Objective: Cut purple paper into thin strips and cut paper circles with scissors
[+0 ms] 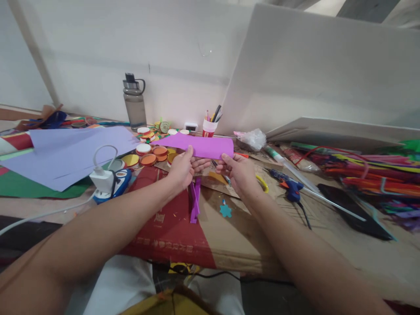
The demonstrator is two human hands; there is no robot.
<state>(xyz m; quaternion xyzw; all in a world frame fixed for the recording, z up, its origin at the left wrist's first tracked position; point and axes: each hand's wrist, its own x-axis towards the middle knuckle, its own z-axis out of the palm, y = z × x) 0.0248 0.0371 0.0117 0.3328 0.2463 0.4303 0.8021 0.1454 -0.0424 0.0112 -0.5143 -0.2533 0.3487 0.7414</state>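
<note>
A sheet of purple paper (210, 146) is held up between both hands above the table, its right end curved over. My left hand (185, 168) grips its lower edge with the thumb on top and the fingers beneath. At the right end, my right hand (238, 170) pinches the same edge between thumb and fingers. Below my left hand, narrow purple strips (194, 203) lie across the red and brown cardboard (170, 236). A small blue star-like cutout (225, 210) rests on the cardboard to their right.
Left are lilac sheets (72, 151), a white plug adapter (102, 178) with its cable, and a bottle (134, 105). Round tins (148, 159) and a pen cup (210, 127) stand behind. Right are a glue gun (292, 188), a black phone-like slab (354, 212) and colourful strips (387, 175).
</note>
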